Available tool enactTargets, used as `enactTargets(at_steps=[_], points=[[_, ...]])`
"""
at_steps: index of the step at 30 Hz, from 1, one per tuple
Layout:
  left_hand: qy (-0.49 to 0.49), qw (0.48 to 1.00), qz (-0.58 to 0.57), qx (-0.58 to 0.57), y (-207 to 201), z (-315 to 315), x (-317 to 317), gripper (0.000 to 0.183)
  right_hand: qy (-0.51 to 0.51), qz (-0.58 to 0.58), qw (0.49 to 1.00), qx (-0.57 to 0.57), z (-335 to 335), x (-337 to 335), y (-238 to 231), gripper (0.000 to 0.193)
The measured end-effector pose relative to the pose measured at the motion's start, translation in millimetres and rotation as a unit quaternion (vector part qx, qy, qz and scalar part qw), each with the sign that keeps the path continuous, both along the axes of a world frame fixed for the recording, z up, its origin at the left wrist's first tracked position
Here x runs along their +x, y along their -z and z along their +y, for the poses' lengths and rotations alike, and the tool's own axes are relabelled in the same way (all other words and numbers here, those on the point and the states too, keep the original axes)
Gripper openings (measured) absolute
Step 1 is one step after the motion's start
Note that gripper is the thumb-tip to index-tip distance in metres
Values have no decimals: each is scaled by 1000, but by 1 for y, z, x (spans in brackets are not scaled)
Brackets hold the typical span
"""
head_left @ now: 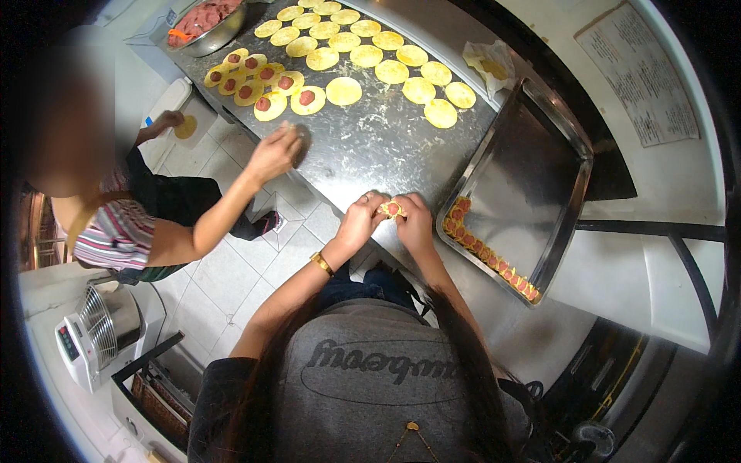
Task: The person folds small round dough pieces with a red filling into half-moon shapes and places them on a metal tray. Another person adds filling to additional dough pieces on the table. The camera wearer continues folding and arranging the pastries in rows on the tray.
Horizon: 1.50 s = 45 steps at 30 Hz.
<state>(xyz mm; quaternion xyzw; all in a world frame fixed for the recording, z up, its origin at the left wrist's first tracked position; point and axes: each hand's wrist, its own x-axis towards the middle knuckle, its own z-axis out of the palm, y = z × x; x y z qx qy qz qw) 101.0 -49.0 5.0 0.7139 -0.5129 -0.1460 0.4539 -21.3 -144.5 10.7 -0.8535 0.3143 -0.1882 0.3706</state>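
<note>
My left hand (360, 221) and my right hand (415, 221) meet at the near edge of the steel table (370, 147), both pinching one yellow dough wrapper with pink meat filling (392, 208). Right beside my right hand stands a metal tray (532, 170) with a row of several folded dumplings (486, 251) along its near rim. Farther up the table lie several flat round yellow wrappers (363, 55). Several more wrappers topped with meat (266, 83) sit at the table's far left.
Another person stands at the left, one hand (274, 153) resting on the table edge, the other holding a wrapper (184, 126). A steel bowl of pink meat (204, 19) is at the far corner. A small fan (100, 328) sits low left. Tiled floor lies between us.
</note>
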Motion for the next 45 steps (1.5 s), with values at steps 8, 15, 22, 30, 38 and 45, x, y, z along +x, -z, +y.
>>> enactTargets(at_steps=[8, 15, 22, 30, 38, 45], points=[[-24, 988, 138, 58, -1, 3, 0, 29, -11, 10, 999, -46, 4, 1, -10, 40], [-39, 980, 156, 117, -5, 3, 1, 29, -16, 24, 997, -71, 11, 8, -16, 36], [-21, 957, 288, 25, -28, 4, 0, 30, 69, -57, 995, 48, -51, -36, -44, 25], [5, 967, 244, 71, -18, 9, 2, 27, 130, 56, 990, -23, -143, -97, -24, 38], [43, 973, 211, 80, -15, 16, -2, 27, 23, 80, 995, -56, -142, -88, -24, 32], [50, 967, 222, 116, -19, 23, -7, 27, -19, 69, 994, -80, -149, -93, -11, 33]])
